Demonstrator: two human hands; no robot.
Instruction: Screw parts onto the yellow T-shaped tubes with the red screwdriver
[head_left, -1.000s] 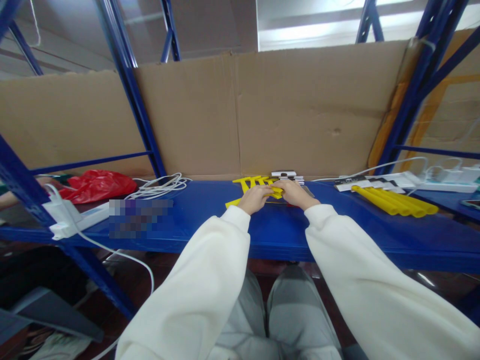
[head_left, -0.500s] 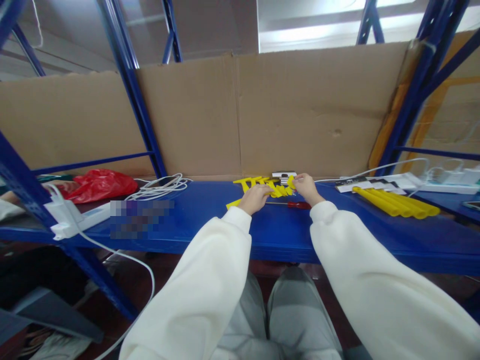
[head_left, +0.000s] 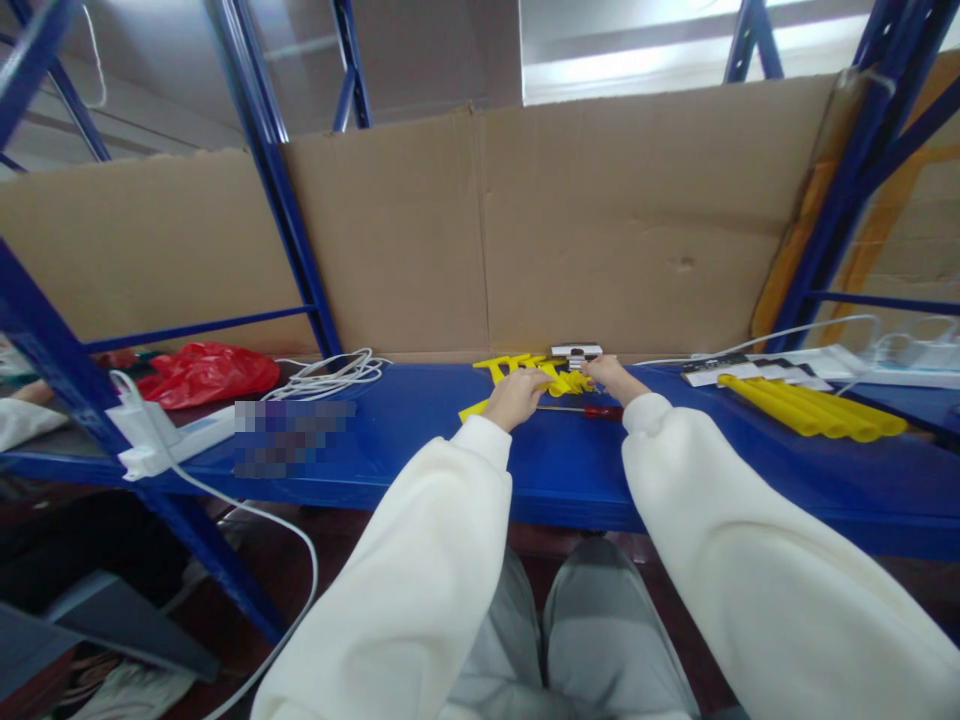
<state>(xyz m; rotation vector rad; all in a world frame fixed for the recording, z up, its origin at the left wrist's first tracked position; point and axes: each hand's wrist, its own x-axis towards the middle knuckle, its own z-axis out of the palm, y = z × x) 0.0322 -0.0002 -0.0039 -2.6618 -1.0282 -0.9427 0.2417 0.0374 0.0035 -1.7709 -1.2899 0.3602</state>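
Observation:
Several yellow plastic pieces lie together near the back of the blue table. My left hand is closed at the front of these pieces, its fingertips against a yellow one. My right hand reaches to their right end, fingers pressed together; what they hold is too small to make out. Behind it sits a small white and black object. A screwdriver with a red handle lies below my right hand. A flat yellow piece shows left of my left hand.
Yellow tubes lie on the right by black-and-white cards. A red bag, coiled white cable and white power strip are on the left. Another person's sleeve shows far left. Cardboard stands behind.
My right hand has dropped slightly towards the pieces, and the round yellow piece at its fingertips no longer shows. My left hand stays by the pieces. The view has shifted a little.

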